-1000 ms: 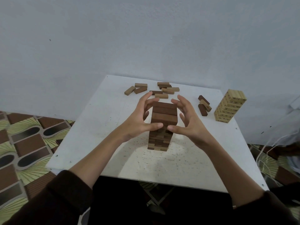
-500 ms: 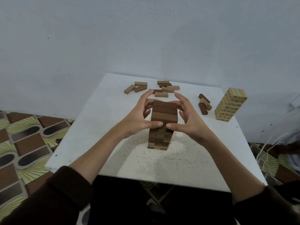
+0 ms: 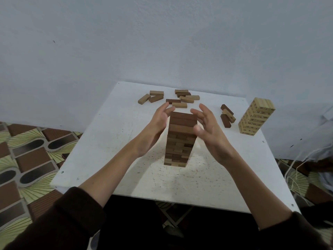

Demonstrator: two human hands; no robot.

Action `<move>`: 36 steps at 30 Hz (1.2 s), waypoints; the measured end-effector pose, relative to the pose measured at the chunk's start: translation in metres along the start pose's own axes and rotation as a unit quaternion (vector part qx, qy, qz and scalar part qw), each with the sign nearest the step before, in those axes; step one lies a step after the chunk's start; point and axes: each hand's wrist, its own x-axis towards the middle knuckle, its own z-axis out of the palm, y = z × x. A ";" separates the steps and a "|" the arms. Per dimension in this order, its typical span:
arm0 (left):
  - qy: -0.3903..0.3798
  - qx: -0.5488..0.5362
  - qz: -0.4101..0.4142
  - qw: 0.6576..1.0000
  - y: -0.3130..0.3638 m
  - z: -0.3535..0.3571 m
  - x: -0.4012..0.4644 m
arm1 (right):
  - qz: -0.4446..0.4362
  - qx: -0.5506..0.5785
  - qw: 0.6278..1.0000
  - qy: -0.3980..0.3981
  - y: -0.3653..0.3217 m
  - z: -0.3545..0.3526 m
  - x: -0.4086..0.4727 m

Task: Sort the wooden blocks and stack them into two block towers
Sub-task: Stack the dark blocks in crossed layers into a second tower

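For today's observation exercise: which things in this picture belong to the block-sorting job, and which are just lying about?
Belong to the job:
- brown tower, between the left hand and right hand
- pale tower
- loose blocks at the back
- three loose blocks beside the pale tower
- white table

Just lying about:
- white cords
- patterned floor
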 end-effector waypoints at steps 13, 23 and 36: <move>-0.007 -0.067 0.027 0.997 -0.027 0.027 -0.020 | 0.010 0.131 0.989 0.071 0.019 0.043 -0.014; -0.017 -0.064 0.037 0.997 -0.028 0.026 -0.019 | 0.018 0.148 0.986 0.070 0.016 0.045 -0.012; 0.029 -0.078 -0.051 0.995 -0.064 0.026 -0.013 | 0.087 0.151 0.981 0.081 0.037 0.044 -0.012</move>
